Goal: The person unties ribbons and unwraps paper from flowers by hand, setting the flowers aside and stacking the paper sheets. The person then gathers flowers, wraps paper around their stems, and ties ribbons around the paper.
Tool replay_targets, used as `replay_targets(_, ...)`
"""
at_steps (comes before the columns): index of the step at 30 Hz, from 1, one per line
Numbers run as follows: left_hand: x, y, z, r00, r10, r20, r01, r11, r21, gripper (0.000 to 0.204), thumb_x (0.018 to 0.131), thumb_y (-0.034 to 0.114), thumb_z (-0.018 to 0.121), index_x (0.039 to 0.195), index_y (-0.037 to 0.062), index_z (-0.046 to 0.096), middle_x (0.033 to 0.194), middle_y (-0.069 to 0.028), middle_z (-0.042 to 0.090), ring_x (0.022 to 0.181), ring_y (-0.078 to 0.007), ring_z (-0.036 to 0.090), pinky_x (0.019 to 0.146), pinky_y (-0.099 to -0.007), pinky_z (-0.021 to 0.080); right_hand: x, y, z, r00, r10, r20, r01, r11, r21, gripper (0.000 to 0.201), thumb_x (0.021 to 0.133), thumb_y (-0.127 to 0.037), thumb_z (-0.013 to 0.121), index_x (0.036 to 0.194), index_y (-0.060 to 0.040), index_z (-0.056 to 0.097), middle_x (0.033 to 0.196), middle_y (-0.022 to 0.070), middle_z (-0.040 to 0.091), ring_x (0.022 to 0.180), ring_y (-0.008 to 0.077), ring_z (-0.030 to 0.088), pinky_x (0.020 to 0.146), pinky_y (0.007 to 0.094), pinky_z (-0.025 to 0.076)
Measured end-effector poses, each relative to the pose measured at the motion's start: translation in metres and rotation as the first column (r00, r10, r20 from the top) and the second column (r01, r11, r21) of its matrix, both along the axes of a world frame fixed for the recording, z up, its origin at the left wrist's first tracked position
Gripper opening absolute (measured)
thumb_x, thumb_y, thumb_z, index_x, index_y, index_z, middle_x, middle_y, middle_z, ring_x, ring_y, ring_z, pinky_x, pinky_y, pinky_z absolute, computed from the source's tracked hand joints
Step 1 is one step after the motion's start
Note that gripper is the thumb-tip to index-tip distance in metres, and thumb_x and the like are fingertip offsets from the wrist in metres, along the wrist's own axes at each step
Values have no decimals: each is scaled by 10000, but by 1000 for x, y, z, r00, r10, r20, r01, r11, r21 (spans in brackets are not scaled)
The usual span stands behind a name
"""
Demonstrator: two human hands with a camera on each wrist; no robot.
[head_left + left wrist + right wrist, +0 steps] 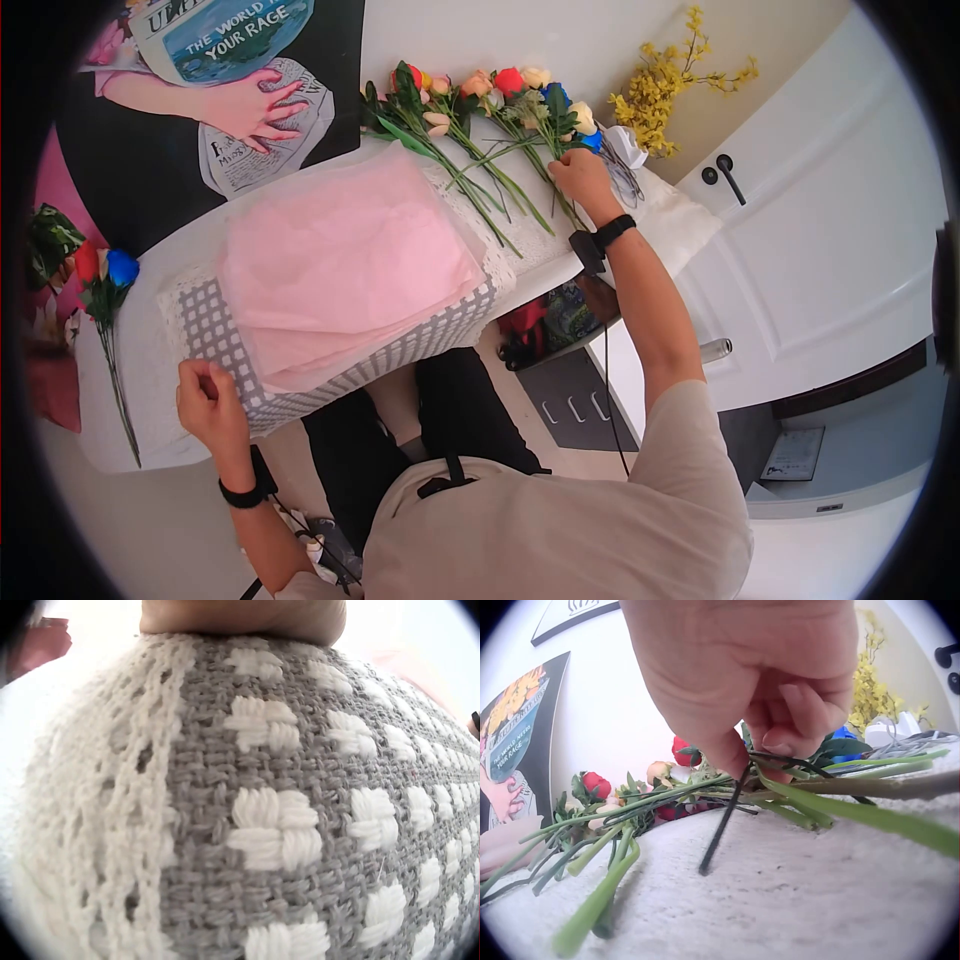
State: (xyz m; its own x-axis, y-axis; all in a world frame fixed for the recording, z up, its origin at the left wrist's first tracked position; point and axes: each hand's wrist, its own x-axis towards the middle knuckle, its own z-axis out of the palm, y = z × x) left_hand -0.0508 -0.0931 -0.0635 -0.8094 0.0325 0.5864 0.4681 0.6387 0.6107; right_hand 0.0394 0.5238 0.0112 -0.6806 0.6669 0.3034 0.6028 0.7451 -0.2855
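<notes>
Across the left and middle of the head view we have the white table (160, 430), then the checked cloth (216, 330) with the pink sheets (340, 260) on top. The flowers (508, 80) lie on the table, upper centre of the frame. Our left hand (213, 405), lower left, rests loosely curled by the cloth, holding nothing. Our right hand (585, 183), upper right of centre, pinches stems (725, 819); how many, we cannot quite tell. We want a light, sure pinch, easing crossed stems apart without snagging neighbours.
</notes>
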Motion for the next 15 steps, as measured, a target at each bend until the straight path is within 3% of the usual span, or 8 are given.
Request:
replay_targets(3, 0, 0, 0, 1000, -4, 0, 4, 1000, -4, 133, 927, 115, 678, 860, 67, 574, 683, -57, 521, 656, -224, 507, 624, -394, 416, 1, 7, -1, 993, 47, -110, -44, 999, 29, 300, 864, -301, 695, 835, -10, 765, 827, 255, 722, 845, 442, 719, 785, 517, 568)
replay_targets(5, 0, 0, 0, 1000, 3, 4, -3, 1000, -4, 136, 927, 115, 677, 856, 68, 573, 682, -56, 520, 657, -224, 506, 625, -393, 416, 5, 8, 4, 978, 71, -196, -39, 986, 162, 310, 887, -294, 688, 809, 2, 735, 784, 257, 702, 797, 462, 700, 756, 536, 554)
replay_targets(11, 1, 3, 3, 1000, -5, -28, 4, 1000, -12, 146, 927, 114, 675, 844, 66, 564, 678, -55, 515, 654, -227, 502, 623, -391, 415, 16, -1, 28, 925, 142, -351, -89, 983, 162, 328, 909, -283, 717, 776, 16, 698, 730, 257, 678, 759, 466, 687, 722, 541, 538)
replay_targets(15, 1, 3, 4, 999, -16, -51, 15, 1000, -20, 150, 926, 109, 677, 839, 65, 563, 669, -56, 506, 649, -231, 493, 621, -389, 412, 18, -7, 38, 928, 150, -342, -92, 979, 182, 324, 914, -271, 726, 775, 20, 691, 725, 260, 674, 756, 468, 686, 708, 534, 535)
